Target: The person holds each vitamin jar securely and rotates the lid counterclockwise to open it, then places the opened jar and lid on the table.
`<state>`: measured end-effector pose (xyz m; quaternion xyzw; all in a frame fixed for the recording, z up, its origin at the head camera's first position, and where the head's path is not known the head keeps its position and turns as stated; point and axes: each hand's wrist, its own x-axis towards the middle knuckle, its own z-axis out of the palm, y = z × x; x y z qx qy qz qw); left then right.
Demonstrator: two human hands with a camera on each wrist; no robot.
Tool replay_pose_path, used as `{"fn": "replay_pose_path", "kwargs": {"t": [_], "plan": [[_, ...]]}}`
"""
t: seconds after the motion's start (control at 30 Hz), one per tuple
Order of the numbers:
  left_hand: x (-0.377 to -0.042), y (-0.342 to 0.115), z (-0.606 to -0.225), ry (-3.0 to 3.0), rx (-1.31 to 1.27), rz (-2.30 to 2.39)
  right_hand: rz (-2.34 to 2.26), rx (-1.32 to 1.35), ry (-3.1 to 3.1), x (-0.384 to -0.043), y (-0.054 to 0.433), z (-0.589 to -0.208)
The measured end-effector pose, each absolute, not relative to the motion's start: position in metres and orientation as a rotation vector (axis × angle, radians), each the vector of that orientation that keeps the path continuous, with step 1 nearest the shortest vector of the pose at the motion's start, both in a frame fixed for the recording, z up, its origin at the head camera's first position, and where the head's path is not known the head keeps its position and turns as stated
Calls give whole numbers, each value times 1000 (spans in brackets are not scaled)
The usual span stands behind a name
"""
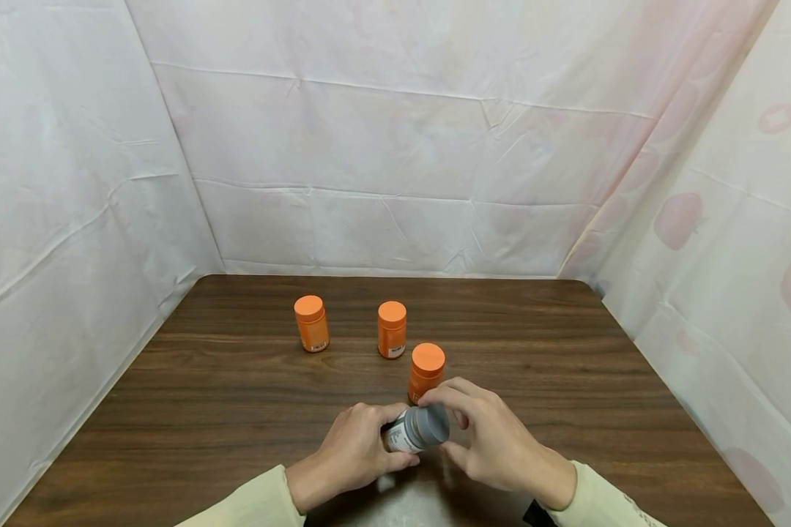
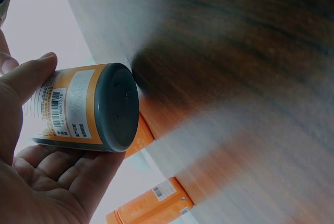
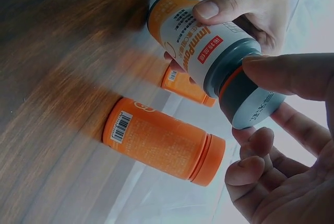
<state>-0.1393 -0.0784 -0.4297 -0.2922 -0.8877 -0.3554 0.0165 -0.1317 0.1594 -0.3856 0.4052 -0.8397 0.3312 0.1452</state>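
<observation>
Left hand point(image 1: 354, 445) gripping the grey bottle point(image 1: 402, 436) round its body, right hand point(image 1: 497, 443) pinching the grey cap point(image 1: 438, 423), bottle tipped right between them, near side of the worktop point(image 1: 224, 410), orange bottle point(image 1: 425, 377) just beyond

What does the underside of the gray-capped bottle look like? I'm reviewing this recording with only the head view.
Observer: The left wrist view shows the base of the bottle in the left hand: dark gray, with faint small marks.
Reviewer: Does its label carry anything colored that I'm missing?
Observer: Yes, the right wrist view shows a red patch with pale characters.
Reviewer: Any other color where cap meets body?
Observer: A thin orange line runs along the cap's edge there, again in the right wrist view.
</observation>
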Motion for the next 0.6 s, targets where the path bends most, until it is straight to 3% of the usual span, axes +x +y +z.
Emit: {"fn": "replay_pose_path", "kwargs": {"t": [0.6], "plan": [[-139, -78, -430, -2757, -899, -1061, 1030, 1119, -2423, -130, 167, -387]]}}
